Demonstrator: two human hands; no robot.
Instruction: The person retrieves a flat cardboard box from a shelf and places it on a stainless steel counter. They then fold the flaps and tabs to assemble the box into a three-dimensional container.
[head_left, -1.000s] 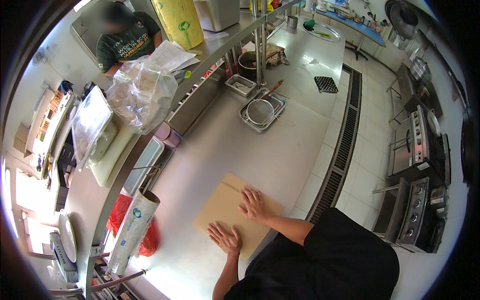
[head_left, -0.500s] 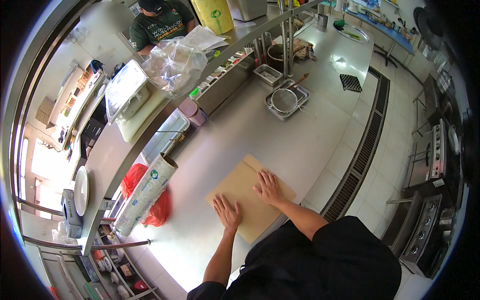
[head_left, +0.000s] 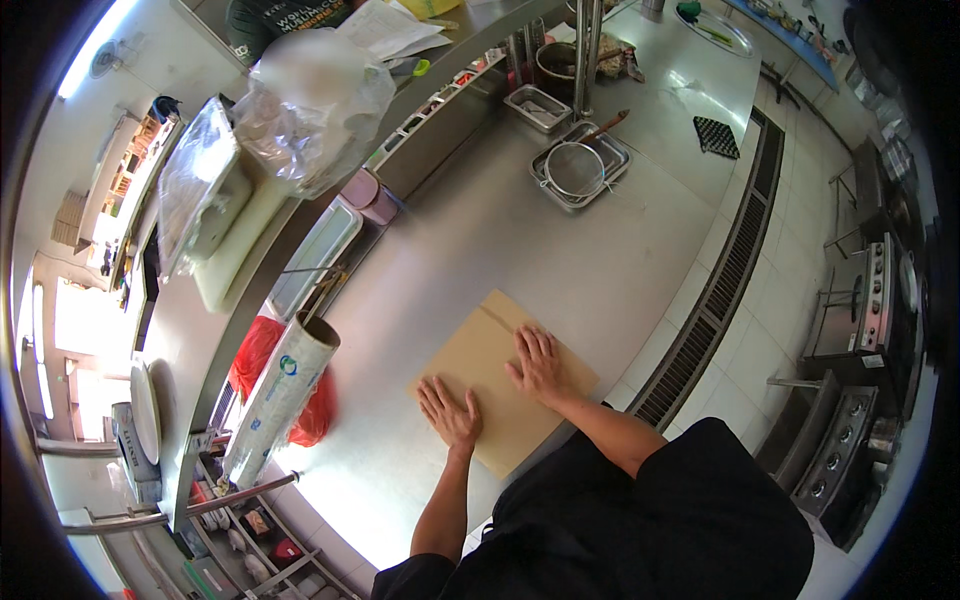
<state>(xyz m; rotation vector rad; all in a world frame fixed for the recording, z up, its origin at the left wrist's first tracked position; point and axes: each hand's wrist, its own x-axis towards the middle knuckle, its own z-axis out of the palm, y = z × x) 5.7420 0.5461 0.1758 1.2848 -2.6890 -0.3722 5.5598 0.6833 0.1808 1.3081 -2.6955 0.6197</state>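
Note:
A flat sheet of brown paper (head_left: 500, 400) lies on the steel worktable (head_left: 440, 240) close to my body. My left hand (head_left: 449, 412) rests on the paper's left part, palm down with the fingers stretched out. Over on the right part, my right hand (head_left: 538, 366) lies flat too, its fingers slightly spread. Neither hand grips anything. A crease or fold line runs near the sheet's upper right edge. What is under my palms is hidden.
Left of the paper stands a large roll of plastic film (head_left: 280, 400) beside a red plastic bag (head_left: 316, 408). A strainer (head_left: 575, 170) sits on a metal tray further back. A steel shelf (head_left: 190, 340) overhangs the left, and a floor drain grate (head_left: 715, 290) runs along the right.
The view has shifted slightly, so the shelf and the person behind it sit differently in the picture. Both my hands stay flat on the paper, with almost no movement.

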